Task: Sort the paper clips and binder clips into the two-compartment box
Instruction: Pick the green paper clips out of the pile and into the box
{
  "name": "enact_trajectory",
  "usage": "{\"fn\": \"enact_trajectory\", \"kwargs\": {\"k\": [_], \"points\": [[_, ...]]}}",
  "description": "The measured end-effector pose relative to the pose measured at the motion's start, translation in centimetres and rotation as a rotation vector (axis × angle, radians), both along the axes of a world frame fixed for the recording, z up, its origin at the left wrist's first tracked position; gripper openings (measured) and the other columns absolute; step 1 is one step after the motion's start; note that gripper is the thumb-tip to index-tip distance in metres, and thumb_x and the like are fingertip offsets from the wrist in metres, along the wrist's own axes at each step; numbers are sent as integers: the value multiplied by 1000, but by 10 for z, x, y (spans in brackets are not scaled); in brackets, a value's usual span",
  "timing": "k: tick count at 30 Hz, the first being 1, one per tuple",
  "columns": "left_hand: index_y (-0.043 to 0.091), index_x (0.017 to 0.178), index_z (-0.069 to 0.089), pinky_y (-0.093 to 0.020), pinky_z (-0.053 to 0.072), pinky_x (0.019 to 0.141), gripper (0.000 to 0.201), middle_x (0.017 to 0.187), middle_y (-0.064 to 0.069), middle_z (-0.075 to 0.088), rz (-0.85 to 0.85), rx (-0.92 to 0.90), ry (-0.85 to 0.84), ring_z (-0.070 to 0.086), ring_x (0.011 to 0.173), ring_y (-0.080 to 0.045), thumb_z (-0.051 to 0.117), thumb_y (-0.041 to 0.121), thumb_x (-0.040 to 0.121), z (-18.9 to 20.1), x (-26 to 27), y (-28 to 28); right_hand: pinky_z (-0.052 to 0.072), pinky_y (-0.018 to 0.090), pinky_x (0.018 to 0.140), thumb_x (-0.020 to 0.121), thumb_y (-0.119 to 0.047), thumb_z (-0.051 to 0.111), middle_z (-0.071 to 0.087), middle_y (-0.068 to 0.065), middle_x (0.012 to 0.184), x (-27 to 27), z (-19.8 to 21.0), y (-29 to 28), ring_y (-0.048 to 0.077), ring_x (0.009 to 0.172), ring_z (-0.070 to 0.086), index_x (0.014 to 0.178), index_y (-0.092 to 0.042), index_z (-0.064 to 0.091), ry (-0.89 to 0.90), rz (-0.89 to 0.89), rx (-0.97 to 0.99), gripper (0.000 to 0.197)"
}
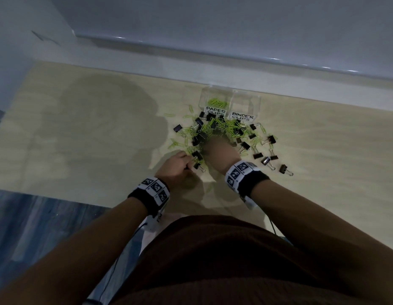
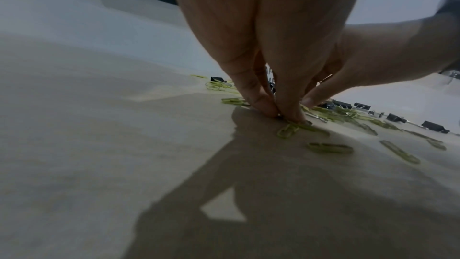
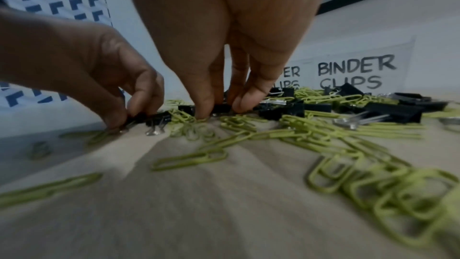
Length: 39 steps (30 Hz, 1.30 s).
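A clear two-compartment box (image 1: pixel 256 100) stands at the back of the table, labelled PAPER CLIPS on the left and BINDER CLIPS (image 3: pixel 356 74) on the right. Green paper clips (image 1: pixel 217 103) lie in the left compartment; the right one looks empty. In front of it spreads a mixed pile of green paper clips (image 3: pixel 286 135) and black binder clips (image 1: pixel 245 146). My left hand (image 1: pixel 190 167) pinches a small black binder clip (image 3: pixel 139 118) at the pile's near left edge. My right hand (image 3: pixel 220 108) pinches another black binder clip (image 3: pixel 221 107) in the middle of the pile.
Loose binder clips (image 1: pixel 285 169) lie scattered to the right on the pale wooden table (image 1: pixel 81 139). A white ledge (image 1: pixel 213 56) runs behind the box. Single paper clips (image 2: pixel 328 148) lie near my left fingertips.
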<state>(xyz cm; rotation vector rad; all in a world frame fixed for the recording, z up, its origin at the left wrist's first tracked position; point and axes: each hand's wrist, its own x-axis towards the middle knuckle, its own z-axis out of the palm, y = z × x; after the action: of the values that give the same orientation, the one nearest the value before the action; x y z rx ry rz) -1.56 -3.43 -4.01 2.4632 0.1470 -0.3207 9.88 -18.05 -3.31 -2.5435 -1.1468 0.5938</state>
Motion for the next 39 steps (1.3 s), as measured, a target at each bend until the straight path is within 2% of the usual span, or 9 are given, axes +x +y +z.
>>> {"fn": "enact_trajectory", "kwargs": {"k": [2, 8, 12, 15, 19, 24, 29, 35, 39], "points": [[6, 80, 60, -36, 47, 77, 3, 87, 0, 49, -25, 0, -24, 50, 80, -19, 61, 9, 78, -3, -4, 4, 47, 32, 77, 85, -11, 61, 51, 8, 103, 0, -3, -2, 25, 93, 54, 110, -9, 64, 10, 5, -3, 26], [12, 104, 57, -18, 35, 84, 20, 107, -2, 49, -113, 47, 17, 46, 95, -14, 54, 4, 85, -12, -5, 12, 46, 24, 78, 80, -1, 60, 54, 4, 99, 5, -2, -26, 14, 83, 49, 89, -10, 63, 63, 9, 132, 13], [14, 90, 58, -24, 37, 80, 3, 96, -2, 50, -159, -3, 61, 44, 85, -13, 57, 16, 87, -8, -7, 21, 51, 26, 74, 77, -7, 63, 52, -6, 89, 10, 0, -57, 13, 79, 52, 78, -20, 51, 26, -139, 255, 17], [16, 81, 59, -26, 42, 70, 6, 83, 1, 54, -50, -120, -7, 51, 74, -15, 62, 20, 85, -5, -7, 36, 45, 24, 73, 74, 0, 63, 51, -4, 91, 21, 5, -93, 15, 80, 51, 85, -14, 57, -70, -295, 325, 18], [7, 87, 59, -33, 46, 70, 11, 86, -6, 59, 147, -24, -153, 53, 75, -19, 62, 18, 86, 1, 4, 56, 50, 41, 72, 72, 0, 66, 55, 11, 95, 35, -1, -130, 30, 83, 53, 91, -7, 60, -185, -445, 261, 20], [14, 114, 57, -35, 41, 99, 23, 120, -4, 51, 53, 121, -108, 45, 111, -19, 53, 19, 92, 11, 29, 36, 45, 29, 76, 79, -4, 63, 60, 6, 94, 22, 9, -93, 16, 85, 49, 94, -9, 67, -184, -255, 291, 16], [17, 120, 59, -35, 42, 96, 33, 119, -2, 56, -293, 244, -54, 49, 108, -22, 56, 8, 89, 11, 44, 5, 49, 27, 73, 87, -11, 57, 58, 3, 92, -1, 16, -31, 13, 78, 49, 97, -10, 68, -14, 22, 215, 15], [10, 111, 63, -35, 42, 85, 23, 107, -7, 56, -334, 283, 5, 54, 100, -25, 54, 11, 89, 10, 56, 5, 43, 32, 91, 83, -7, 62, 46, 4, 104, -8, 10, -6, 20, 92, 47, 114, -13, 63, 92, -17, -16, 31], [8, 106, 62, -33, 45, 81, 22, 105, -8, 55, -273, 187, -57, 53, 92, -22, 52, 8, 87, 9, 47, 9, 47, 36, 95, 79, -2, 63, 50, 7, 115, -6, 9, -16, 23, 103, 53, 87, -12, 64, 165, -64, 24, 12]]}}
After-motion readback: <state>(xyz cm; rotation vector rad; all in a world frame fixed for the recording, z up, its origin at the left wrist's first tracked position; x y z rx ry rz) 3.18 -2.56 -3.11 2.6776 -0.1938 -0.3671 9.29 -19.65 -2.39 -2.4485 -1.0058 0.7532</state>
